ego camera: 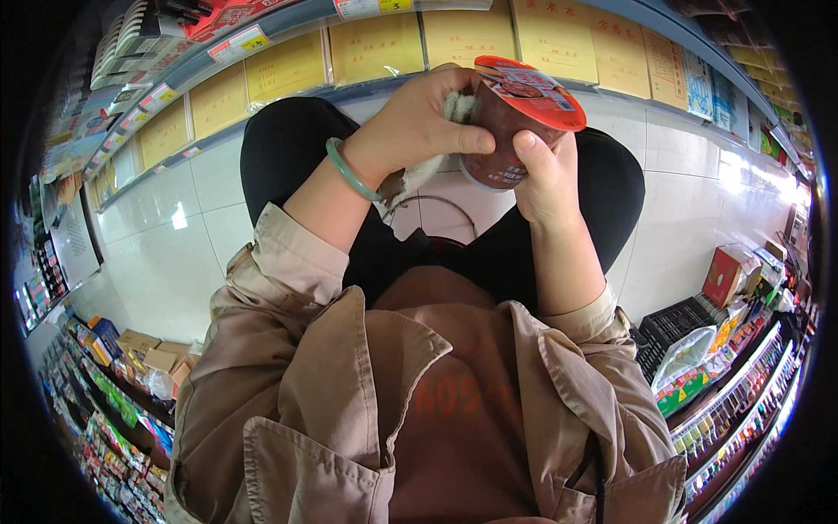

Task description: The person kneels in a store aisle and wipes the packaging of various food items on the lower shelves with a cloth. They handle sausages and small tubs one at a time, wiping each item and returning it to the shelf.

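A sealed plastic cup with dark reddish-brown contents (494,141) and a red printed lid (530,92) is tilted between my two hands. My left hand (438,118), with a pale green bangle on its wrist, grips the cup's left side, and a greyish-green cloth (419,177) lies under that palm and hangs below it. Around the cup's right side is my right hand (546,170), its thumb on the front near the lid. Part of the cloth is hidden behind the left hand and the cup.
Beyond my knees, a low shelf holds rows of yellow paper exercise books (376,49). Light tiles (681,144) cover the floor. A black plastic crate (674,327) stands at the right by stocked shelves. Open cardboard boxes (160,354) stand at the lower left near more packed shelves.
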Demonstrator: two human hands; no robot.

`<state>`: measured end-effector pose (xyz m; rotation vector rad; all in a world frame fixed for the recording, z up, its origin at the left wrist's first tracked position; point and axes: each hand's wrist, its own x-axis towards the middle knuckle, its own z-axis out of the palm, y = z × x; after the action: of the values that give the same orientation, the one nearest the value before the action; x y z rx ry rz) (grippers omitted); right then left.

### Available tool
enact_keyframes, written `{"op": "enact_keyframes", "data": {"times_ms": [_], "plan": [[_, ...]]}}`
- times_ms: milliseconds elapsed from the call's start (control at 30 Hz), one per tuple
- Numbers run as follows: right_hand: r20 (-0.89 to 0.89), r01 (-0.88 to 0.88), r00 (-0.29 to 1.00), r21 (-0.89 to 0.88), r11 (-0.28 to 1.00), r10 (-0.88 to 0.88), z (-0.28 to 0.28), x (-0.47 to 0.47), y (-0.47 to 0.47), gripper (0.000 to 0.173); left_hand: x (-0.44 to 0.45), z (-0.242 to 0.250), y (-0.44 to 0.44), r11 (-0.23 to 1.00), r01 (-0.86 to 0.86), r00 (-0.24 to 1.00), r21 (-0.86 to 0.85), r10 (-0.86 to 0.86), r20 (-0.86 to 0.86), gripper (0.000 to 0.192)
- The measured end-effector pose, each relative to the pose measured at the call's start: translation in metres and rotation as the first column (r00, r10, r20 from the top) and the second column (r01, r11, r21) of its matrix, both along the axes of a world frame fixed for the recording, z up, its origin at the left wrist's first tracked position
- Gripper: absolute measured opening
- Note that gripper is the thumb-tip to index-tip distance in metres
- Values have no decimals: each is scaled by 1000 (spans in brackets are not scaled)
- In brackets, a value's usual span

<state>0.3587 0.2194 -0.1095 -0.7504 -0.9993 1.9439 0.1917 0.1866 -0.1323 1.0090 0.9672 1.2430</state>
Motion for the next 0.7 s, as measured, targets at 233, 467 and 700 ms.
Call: {"op": "enact_keyframes", "data": {"times_ms": [233,467,700], "plan": [[79,-128,990,89,988,121,-4,3,2,82,3,13,1,996,81,995,-49,-83,-47,70],[-24,-217,975,84,973,219,7,6,2,78,1,21,2,997,59,968,-54,-44,246,79],[301,-184,949,304,935,89,12,0,2,95,2,21,-2,982,13,943,-190,51,330,81]]}}
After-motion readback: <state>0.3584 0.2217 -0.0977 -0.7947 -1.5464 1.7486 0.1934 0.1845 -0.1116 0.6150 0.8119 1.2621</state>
